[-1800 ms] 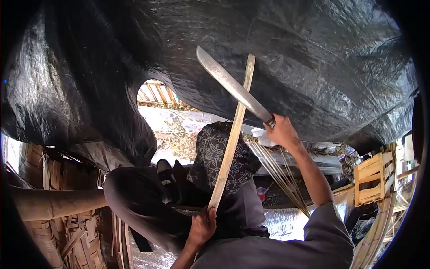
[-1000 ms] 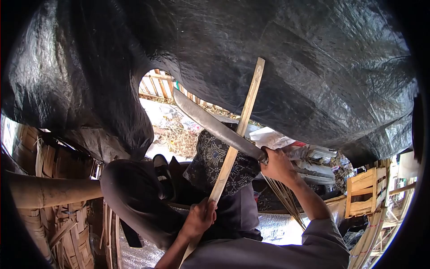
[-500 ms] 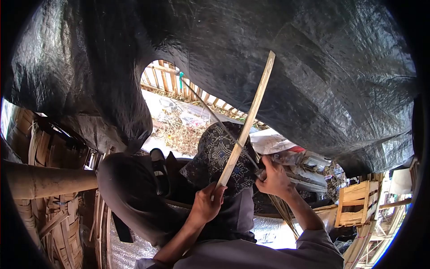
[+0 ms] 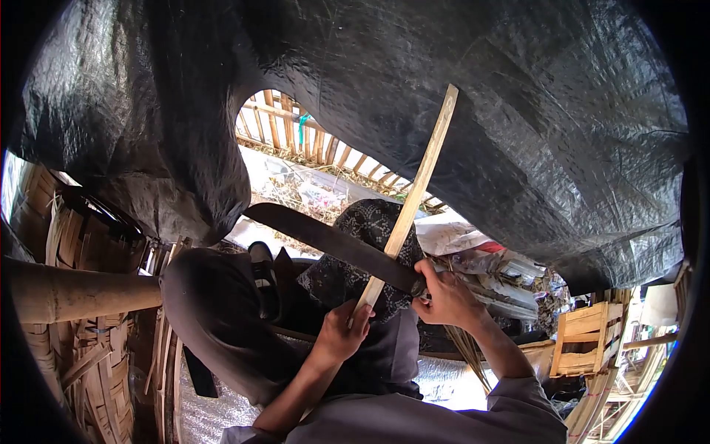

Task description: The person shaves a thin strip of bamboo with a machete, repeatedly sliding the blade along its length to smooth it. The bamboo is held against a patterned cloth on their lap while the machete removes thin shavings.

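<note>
My left hand (image 4: 342, 334) is closed round the lower end of a long, pale bamboo strip (image 4: 423, 175), which slants up and to the right. In my right hand (image 4: 450, 297) is the handle of a machete (image 4: 325, 238). Its broad dark blade reaches up and left and crosses the strip a little above my left hand, with the flat side showing. Under the crossing, a dark patterned cloth (image 4: 362, 226) covers my knee. Most of the machete's handle is hidden inside my fingers.
Black plastic sheeting (image 4: 518, 133) hangs in front and overhead. A thick bamboo pole (image 4: 89, 297) juts in from the left, near woven bamboo pieces (image 4: 103, 385). At the right stands a wooden crate (image 4: 584, 340). A slatted bamboo fence (image 4: 277, 122) shows through the gap.
The machete has turned from nearly edge-on to showing its broad flat side, and its tip has swung lower and left. The bamboo strip and my left hand stay almost in place.
</note>
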Action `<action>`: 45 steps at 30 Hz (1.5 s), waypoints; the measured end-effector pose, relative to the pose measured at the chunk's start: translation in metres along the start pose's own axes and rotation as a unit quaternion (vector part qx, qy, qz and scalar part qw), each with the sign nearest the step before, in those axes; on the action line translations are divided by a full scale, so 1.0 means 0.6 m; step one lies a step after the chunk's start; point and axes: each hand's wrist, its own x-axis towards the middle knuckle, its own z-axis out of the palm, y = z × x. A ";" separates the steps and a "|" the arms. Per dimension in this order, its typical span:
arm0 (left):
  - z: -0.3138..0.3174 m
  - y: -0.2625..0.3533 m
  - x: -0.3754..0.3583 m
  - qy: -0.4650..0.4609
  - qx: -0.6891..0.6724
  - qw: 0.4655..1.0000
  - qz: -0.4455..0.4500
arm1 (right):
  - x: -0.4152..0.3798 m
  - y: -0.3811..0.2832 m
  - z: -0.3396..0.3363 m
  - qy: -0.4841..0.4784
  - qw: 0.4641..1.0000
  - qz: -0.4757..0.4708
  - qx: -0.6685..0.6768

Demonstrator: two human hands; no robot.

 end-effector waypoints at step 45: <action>-0.019 -0.026 -0.048 -0.134 -0.202 0.957 -0.162 | -0.041 0.005 0.035 0.025 0.984 0.110 -0.136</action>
